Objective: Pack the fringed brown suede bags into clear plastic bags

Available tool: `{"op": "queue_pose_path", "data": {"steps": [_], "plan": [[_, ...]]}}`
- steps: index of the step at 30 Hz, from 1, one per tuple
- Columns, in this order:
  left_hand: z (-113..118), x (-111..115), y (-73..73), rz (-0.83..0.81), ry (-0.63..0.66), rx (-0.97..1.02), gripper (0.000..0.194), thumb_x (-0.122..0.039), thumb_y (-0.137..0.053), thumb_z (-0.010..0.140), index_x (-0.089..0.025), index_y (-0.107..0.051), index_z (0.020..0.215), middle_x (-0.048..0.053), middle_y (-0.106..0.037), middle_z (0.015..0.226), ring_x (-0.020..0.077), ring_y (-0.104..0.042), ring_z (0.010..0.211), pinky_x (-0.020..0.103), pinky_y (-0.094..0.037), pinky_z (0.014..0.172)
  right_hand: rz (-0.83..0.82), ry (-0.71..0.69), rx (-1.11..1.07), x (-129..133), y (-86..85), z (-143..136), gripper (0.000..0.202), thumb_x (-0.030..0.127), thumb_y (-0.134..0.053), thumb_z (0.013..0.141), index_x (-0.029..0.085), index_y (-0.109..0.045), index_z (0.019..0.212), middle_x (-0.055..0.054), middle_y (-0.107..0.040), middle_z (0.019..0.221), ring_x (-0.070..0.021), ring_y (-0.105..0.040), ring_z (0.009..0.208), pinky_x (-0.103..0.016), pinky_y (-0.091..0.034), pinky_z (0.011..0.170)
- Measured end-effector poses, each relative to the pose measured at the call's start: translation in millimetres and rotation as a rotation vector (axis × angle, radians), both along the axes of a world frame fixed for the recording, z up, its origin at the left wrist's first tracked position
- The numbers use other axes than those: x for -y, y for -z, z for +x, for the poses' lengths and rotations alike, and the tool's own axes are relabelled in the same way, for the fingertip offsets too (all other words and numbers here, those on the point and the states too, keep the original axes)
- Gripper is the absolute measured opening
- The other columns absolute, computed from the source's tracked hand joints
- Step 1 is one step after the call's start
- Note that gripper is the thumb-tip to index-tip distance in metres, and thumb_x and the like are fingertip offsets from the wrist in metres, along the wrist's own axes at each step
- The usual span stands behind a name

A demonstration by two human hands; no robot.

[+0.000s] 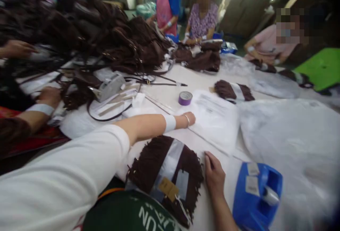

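My left hand (189, 119), closed, reaches across to the near left edge of a stack of clear printed plastic bags (215, 117). Its fingers appear to pinch the top bag's edge. Directly in front of me lies a dark brown fringed handbag (148, 160) with a pale wrap band (170, 158), a tan hang tag (168, 189) and a grey tag (182, 183). To the right of this handbag, my right hand (215, 174) rests on the white table with fingers curled together. Whatever may be inside those fingers is hidden.
A purple tape roll (185, 98) stands beyond my left hand. A blue tape dispenser (257, 192) is at the right, near large plastic sheets (292, 142). A wrapped brown bag (233, 91) lies farther back. Brown bags (127, 43) are heaped left, beside a co-worker's hands (49, 96).
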State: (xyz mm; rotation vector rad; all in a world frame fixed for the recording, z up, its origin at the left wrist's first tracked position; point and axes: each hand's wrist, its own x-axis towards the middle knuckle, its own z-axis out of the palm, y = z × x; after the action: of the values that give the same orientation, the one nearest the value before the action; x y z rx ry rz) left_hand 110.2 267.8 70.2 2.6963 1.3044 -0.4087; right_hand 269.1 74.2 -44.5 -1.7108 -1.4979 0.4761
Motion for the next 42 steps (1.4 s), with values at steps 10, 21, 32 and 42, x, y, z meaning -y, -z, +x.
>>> {"op": "queue_pose_path", "data": {"steps": [10, 21, 32, 42], "plan": [[-6, -41, 42.8, 0.103, 0.324, 0.003, 0.018, -0.005, -0.048, 0.085, -0.007, -0.064, 0.093, 0.017, -0.066, 0.096, 0.0243, -0.063, 0.09, 0.033, -0.05, 0.073, 0.003, 0.006, -0.109, -5, 5.8, 1, 0.036, 0.042, -0.045, 0.09, 0.018, -0.062, 0.11, -0.009, -0.062, 0.115, -0.0204, -0.055, 0.108, -0.042, -0.038, 0.102], [-5, -34, 52.8, 0.065, 0.32, 0.006, 0.02, -0.005, -0.048, 0.084, -0.005, -0.067, 0.09, 0.021, -0.068, 0.095, 0.0282, -0.064, 0.091, 0.037, -0.048, 0.076, 0.037, -0.705, 0.366, -14, -85.7, -45, 0.02, 0.036, -0.051, 0.089, 0.024, -0.064, 0.098, -0.004, -0.056, 0.126, -0.026, -0.03, 0.134, -0.052, -0.024, 0.11], [-15, -42, 49.7, 0.061, 0.264, 0.156, 0.014, -0.008, -0.053, 0.082, -0.009, -0.066, 0.088, 0.017, -0.069, 0.091, 0.0247, -0.065, 0.085, 0.033, -0.046, 0.072, 0.103, -0.141, 0.097, 26, -58.0, -2, 0.027, 0.034, -0.044, 0.091, 0.022, -0.065, 0.08, -0.006, -0.058, 0.117, -0.0251, -0.04, 0.125, -0.049, -0.031, 0.105], [-12, -48, 32.7, 0.038, 0.207, 0.322, 0.037, -0.047, -0.046, 0.09, -0.017, -0.066, 0.082, 0.007, -0.07, 0.084, 0.0195, -0.064, 0.079, 0.024, -0.043, 0.065, -0.417, 0.085, -0.905, -113, -63.7, -31, 0.049, 0.054, -0.061, 0.075, 0.016, -0.059, 0.106, -0.013, -0.065, 0.107, -0.0224, -0.068, 0.079, -0.034, -0.057, 0.063]]}}
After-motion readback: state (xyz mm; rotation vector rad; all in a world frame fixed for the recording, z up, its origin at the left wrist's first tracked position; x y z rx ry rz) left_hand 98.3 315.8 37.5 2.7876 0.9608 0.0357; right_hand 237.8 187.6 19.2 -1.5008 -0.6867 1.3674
